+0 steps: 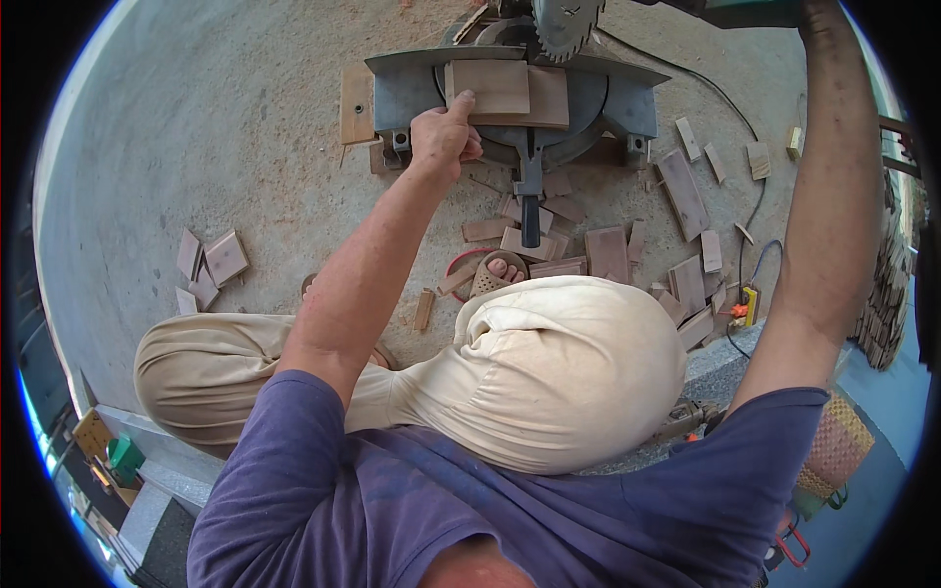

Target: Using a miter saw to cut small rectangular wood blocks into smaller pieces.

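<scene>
My left hand is closed on the left end of a flat wooden block, thumb on top and fingers curled at its near edge. That block lies over a second wooden block on the grey bed of a miter saw, against its metal fence. The toothed circular blade is raised just behind the blocks. My right forearm stretches up to the top right, beside the saw's green body; the right hand itself lies beyond the picture's edge.
Many wood offcuts litter the concrete floor below and right of the saw. A black cable curves down the right side. A small group of offcuts lies at left. My sandaled foot is near the saw's front handle.
</scene>
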The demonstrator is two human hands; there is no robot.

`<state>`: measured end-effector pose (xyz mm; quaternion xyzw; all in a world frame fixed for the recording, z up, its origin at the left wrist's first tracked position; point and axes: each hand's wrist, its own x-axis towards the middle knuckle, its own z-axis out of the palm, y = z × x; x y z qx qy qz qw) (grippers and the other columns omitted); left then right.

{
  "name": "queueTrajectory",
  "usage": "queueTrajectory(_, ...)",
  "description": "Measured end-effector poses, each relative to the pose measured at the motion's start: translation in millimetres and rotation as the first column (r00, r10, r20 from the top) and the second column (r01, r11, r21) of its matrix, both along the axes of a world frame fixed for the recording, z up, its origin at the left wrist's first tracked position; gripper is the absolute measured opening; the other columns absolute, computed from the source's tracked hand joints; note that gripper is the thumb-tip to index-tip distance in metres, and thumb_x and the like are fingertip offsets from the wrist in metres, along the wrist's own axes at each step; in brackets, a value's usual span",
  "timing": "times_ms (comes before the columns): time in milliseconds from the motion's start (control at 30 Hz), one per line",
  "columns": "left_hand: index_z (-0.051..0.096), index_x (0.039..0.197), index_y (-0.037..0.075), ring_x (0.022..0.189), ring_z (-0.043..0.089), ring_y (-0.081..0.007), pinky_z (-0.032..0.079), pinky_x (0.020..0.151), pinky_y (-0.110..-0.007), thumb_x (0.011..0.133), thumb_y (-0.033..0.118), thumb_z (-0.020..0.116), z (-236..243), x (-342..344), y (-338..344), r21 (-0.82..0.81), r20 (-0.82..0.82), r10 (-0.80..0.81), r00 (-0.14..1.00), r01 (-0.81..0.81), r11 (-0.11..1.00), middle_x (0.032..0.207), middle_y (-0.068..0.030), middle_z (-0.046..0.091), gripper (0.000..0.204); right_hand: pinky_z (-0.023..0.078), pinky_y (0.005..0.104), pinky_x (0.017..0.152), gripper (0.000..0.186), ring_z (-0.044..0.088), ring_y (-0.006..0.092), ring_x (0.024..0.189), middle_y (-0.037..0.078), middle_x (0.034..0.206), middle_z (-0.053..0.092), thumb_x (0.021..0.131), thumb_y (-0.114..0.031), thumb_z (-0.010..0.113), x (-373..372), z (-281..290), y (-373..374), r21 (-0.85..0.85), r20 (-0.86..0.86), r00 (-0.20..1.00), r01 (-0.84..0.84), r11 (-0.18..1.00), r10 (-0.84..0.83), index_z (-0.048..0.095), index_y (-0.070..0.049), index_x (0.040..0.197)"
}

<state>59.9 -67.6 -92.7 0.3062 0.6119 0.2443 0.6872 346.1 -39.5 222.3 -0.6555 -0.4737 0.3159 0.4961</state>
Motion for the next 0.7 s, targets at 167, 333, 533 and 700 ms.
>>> queueTrajectory(167,0.064,0.105,-0.007,0.045,0.055,-0.0132,0.057,0.05,-0.033,0.095,0.04,0.073,3,2,-1,-0.006,0.02,-0.001,1.0,0.001,1.0,0.068,-0.0102,0.063,0.049,0.057,0.0272,0.06,0.041,0.071,0.017,0.072,0.011,0.091,0.072,0.104,-0.032,0.056,11,-76,-51,0.27,-0.103,0.961,0.276,0.922,-0.258,0.066,0.003,0.121)
queueTrajectory(333,0.065,0.1,-0.006,0.045,0.056,-0.0146,0.055,0.048,-0.034,0.095,0.041,0.073,6,3,-1,-0.009,-0.006,-0.023,1.0,0.023,1.0,0.066,-0.0101,0.062,0.048,0.055,0.031,0.082,0.037,0.067,0.0166,0.085,0.007,0.099,0.072,0.088,-0.025,0.08,-38,-250,-142,-0.301,0.486,0.874,0.159,0.94,0.008,0.072,-0.007,0.12)
queueTrajectory(533,0.065,0.095,-0.005,0.045,0.056,-0.015,0.055,0.048,-0.034,0.095,0.042,0.073,-1,-1,0,0.004,0.055,0.0,0.998,0.0,1.0,0.065,-0.01,0.062,0.048,0.054,0.0365,0.085,0.043,0.066,0.0222,0.093,0.008,0.105,0.067,0.083,-0.032,0.084,-64,-298,-138,-0.251,0.593,0.804,0.125,0.96,0.05,0.074,-0.012,0.119)
queueTrajectory(700,0.064,0.092,-0.005,0.045,0.056,-0.0155,0.055,0.047,-0.035,0.094,0.042,0.074,-3,0,-2,0.024,0.041,0.01,0.999,-0.011,1.0,0.065,-0.0099,0.061,0.048,0.055,0.0346,0.076,0.028,0.069,0.0192,0.083,0.006,0.091,0.073,0.089,-0.025,0.078,-48,-287,-129,-0.357,0.484,0.872,0.119,0.926,0.074,0.076,-0.009,0.111)
